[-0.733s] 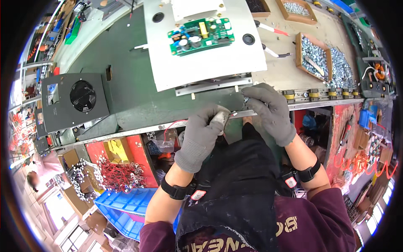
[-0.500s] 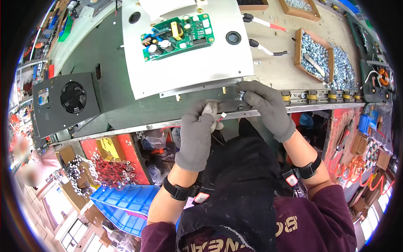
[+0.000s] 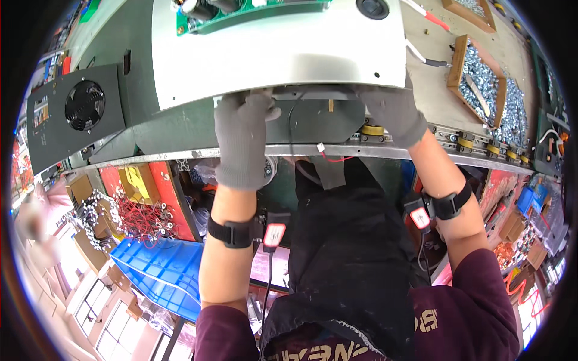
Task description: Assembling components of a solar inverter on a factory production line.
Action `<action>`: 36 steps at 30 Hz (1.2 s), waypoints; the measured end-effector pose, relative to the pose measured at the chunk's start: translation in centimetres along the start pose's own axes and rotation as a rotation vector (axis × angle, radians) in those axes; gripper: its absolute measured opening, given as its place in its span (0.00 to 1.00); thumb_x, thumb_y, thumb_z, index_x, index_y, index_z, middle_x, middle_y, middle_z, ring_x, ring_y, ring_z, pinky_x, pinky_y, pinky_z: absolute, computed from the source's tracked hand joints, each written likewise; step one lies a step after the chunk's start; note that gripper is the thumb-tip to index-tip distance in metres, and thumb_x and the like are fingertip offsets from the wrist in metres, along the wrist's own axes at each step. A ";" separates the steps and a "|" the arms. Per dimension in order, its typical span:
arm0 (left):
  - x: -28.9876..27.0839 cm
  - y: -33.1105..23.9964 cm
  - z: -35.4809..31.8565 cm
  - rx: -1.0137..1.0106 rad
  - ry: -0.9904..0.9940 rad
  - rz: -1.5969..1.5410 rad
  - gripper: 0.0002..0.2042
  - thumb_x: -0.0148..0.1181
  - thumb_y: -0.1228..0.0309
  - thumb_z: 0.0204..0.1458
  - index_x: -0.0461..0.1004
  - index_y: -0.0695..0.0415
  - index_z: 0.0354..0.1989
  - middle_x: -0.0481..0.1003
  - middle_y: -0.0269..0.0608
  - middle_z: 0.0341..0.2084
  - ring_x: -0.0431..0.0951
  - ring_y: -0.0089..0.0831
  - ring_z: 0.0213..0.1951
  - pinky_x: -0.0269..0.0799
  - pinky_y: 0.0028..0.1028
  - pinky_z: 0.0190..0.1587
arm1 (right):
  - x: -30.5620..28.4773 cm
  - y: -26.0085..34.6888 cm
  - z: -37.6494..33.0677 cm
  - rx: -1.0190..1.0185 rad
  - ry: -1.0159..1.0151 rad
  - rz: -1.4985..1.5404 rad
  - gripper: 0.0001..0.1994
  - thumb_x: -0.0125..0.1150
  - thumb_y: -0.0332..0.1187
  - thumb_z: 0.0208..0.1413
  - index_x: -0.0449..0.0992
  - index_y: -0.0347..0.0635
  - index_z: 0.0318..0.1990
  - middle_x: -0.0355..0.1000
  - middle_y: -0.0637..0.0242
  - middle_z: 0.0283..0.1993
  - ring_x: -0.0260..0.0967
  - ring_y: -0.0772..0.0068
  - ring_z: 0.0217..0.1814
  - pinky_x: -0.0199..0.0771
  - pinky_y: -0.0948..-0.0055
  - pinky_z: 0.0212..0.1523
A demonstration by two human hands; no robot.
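A white metal panel (image 3: 271,63) lies in front of me, carrying a green circuit board (image 3: 253,15). Under its front edge, at the left, my left hand (image 3: 241,135) in a grey glove has curled fingers; what they grip is hidden. Farther right, my gloved right hand (image 3: 394,114) reaches beneath the same edge, its fingertips in shadow and covered by the panel. Between the hands a thin dark cable (image 3: 291,123) hangs down. A small white connector (image 3: 321,147) with a red wire rests at the bench's metal edge. A brass standoff (image 3: 330,106) shows below the panel.
At the left stands a dark cover with a black fan (image 3: 85,105). A wooden box (image 3: 459,63) of small metal fasteners, with more spilled beside it, sits at the right. Yellow rollers (image 3: 372,130) line the bench edge. Below left are a blue crate (image 3: 159,271) and red wires (image 3: 141,219).
My hands have moved apart and forward, under the panel's front edge. The white connector near my left hand now lies away from it. Small shiny parts at my right fingertips are out of sight.
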State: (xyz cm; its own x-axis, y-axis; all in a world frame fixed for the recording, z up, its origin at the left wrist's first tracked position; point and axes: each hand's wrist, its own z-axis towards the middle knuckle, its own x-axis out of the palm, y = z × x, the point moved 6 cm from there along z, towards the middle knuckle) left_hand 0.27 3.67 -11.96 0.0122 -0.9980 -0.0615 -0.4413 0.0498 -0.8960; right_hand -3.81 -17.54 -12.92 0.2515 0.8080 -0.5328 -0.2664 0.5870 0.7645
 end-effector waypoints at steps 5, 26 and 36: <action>-0.1 0.3 1.1 -0.017 0.025 -0.003 0.13 0.45 0.84 0.43 0.67 0.73 0.39 0.72 0.46 0.32 0.74 0.27 0.26 0.75 0.20 0.23 | 3.7 0.3 -0.2 -0.349 0.185 -0.711 0.16 0.56 0.29 0.49 0.76 0.46 0.47 0.72 0.66 0.46 0.68 0.68 0.50 0.68 0.72 0.52; 1.0 -0.2 0.6 0.016 0.171 -0.203 0.11 0.43 0.83 0.48 0.64 0.77 0.40 0.72 0.53 0.33 0.78 0.38 0.29 0.81 0.25 0.28 | 3.0 0.9 0.2 -0.265 0.147 -0.026 0.12 0.55 0.31 0.52 0.76 0.45 0.44 0.74 0.65 0.42 0.72 0.63 0.41 0.72 0.68 0.41; 0.6 -0.5 1.0 -0.018 0.253 -0.121 0.10 0.46 0.79 0.56 0.67 0.75 0.42 0.74 0.54 0.35 0.79 0.37 0.35 0.81 0.25 0.33 | 3.3 2.1 -0.2 -0.361 0.279 -0.237 0.15 0.56 0.27 0.51 0.73 0.42 0.49 0.73 0.63 0.46 0.70 0.65 0.48 0.71 0.70 0.49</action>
State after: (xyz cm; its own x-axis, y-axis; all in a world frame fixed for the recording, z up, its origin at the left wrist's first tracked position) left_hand 1.37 3.07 -11.97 -0.1573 -0.9747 0.1590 -0.4666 -0.0686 -0.8818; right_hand -3.73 -13.61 -13.13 0.0994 0.6048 -0.7901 -0.5489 0.6956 0.4635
